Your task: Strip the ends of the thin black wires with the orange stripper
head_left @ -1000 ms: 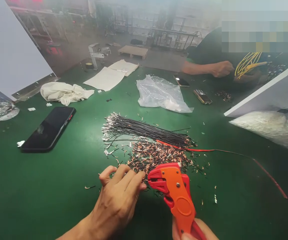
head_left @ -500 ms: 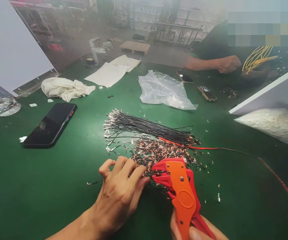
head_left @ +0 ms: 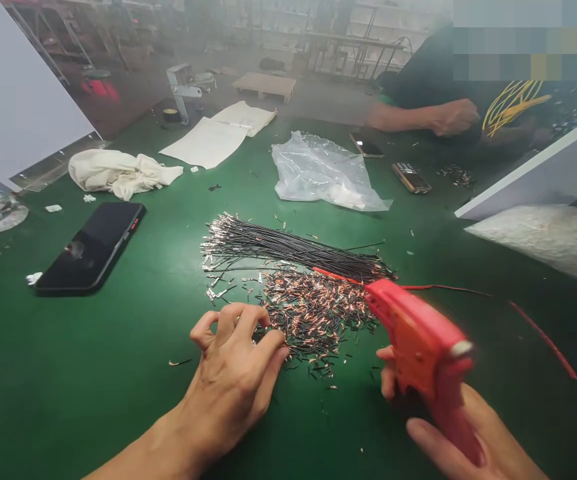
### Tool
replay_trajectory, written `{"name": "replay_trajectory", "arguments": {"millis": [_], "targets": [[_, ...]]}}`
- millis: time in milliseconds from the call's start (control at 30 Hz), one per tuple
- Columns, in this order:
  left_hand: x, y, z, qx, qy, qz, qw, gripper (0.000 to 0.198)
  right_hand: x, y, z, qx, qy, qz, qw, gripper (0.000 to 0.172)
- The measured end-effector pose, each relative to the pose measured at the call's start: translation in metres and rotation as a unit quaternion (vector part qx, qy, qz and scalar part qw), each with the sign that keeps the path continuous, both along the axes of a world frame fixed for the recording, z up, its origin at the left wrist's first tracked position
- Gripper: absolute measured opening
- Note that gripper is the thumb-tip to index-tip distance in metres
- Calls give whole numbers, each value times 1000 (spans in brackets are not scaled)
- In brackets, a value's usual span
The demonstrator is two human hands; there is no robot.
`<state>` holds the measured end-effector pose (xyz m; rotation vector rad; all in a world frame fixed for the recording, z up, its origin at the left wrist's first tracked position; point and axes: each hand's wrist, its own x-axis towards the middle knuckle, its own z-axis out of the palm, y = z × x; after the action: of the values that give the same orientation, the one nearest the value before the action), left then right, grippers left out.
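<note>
My right hand point(head_left: 473, 427) grips a red and orange wire stripper point(head_left: 418, 347), slightly blurred, its jaws pointing up and left toward the wires. My left hand point(head_left: 238, 373) is closed in a pinch at the lower left edge of a pile of cut wire ends point(head_left: 313, 313), black with bare copper. Whatever sits between those fingertips is too hidden to make out. Just beyond the pile lies a bundle of black wires point(head_left: 293, 247), with metal terminals at its left end and bare copper at its right. A red cord point(head_left: 538, 327) runs from the bundle to the right.
A black phone point(head_left: 93, 247) lies left, below a white cloth point(head_left: 123, 173). Farther back are paper sheets point(head_left: 208, 140), a clear plastic bag point(head_left: 323, 173) and a keypad phone point(head_left: 411, 178). A co-worker's hand point(head_left: 453, 119) is near yellow wires point(head_left: 513, 110). A white bag point(head_left: 543, 240) lies right.
The wire stripper has swung right and away from my left hand, turning so its back shows. My left hand stays pinched at the pile. The view has shifted slightly.
</note>
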<state>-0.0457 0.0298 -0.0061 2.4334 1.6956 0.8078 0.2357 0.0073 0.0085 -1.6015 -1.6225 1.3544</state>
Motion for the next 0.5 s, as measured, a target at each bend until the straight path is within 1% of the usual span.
{"name": "replay_trajectory", "arguments": {"millis": [33,100,200,267,333,400,500], "targets": [[1,0,0,2,1,2,1000,14,5,2,-1,67,-54,44,995,41],[2,-1,0,5,7,10,1000,14,12,8,-3,174,-121,141,967,46],[3,-2,0,5,8,21,1000,18,17,15,-1,266,-188,222,919,51],[4,-2,-1,-10,0,19,1000,19,16,17,1,306,-213,257,892,55],[6,0,-3,-28,-8,15,999,19,12,16,0,324,-223,280,876,54],[7,1,-6,-33,-17,15,999,19,7,13,-5,337,-214,280,873,50],[7,2,-9,-6,-43,4,999,22,-3,9,-13,365,-194,267,871,38]]}}
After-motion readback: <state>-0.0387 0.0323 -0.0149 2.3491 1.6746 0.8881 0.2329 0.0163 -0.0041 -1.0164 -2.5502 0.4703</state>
